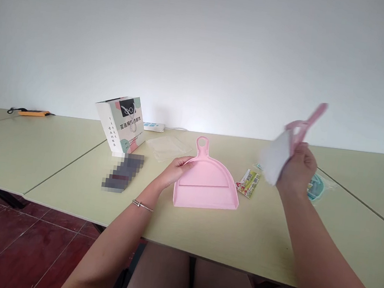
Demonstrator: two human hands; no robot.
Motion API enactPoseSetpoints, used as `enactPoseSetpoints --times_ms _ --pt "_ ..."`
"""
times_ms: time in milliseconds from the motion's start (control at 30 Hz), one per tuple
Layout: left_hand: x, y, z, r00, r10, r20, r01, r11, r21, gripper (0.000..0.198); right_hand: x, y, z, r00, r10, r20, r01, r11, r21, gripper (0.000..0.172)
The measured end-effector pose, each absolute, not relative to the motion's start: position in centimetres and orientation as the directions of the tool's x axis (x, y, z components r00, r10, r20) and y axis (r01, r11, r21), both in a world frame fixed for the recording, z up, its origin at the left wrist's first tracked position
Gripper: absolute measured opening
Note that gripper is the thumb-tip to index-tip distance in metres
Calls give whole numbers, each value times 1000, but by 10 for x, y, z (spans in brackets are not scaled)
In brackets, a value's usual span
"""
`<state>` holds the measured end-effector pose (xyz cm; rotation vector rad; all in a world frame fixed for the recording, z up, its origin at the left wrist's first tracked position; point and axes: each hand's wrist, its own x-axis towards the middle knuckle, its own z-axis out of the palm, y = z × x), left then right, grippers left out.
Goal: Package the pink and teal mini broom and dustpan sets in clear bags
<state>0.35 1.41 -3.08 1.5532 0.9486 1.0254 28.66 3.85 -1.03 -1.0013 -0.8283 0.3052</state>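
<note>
A pink dustpan (206,183) lies flat on the pale green table (71,157), its ringed handle pointing away from me. My left hand (175,170) rests on the dustpan's left rim. My right hand (297,168) is raised above the table to the right and grips a small pink brush (302,125) with white bristles; the brush is blurred and its handle points up and right.
A printed paper bag (120,123) stands at the back left, with a blurred dark item (123,173) in front of it. A clear plastic sheet (167,146) lies behind the dustpan. A small printed packet (248,182) and a teal packet (316,187) lie right. An orange tool (33,113) lies far left.
</note>
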Motion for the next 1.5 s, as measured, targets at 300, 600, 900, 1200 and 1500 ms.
enactPoseSetpoints --times_ms 300,600,900,1200,1500 --pt "5 15 -32 293 937 191 97 -228 969 43 211 -2 -22 -10 861 509 565 425 -708 34" --pt "8 12 -30 350 915 202 151 -268 951 41 195 -7 -36 13 850 526 795 311 -521 36" --pt "11 8 -24 309 921 238 163 -298 940 34 197 2 -43 36 712 701 720 468 -512 33" --pt "6 14 -31 319 924 210 320 -313 894 29 201 5 -39 -234 946 225 469 313 -826 43" --pt "6 15 -34 312 917 248 490 -379 785 44 189 4 -49 -233 949 215 584 313 -749 36"
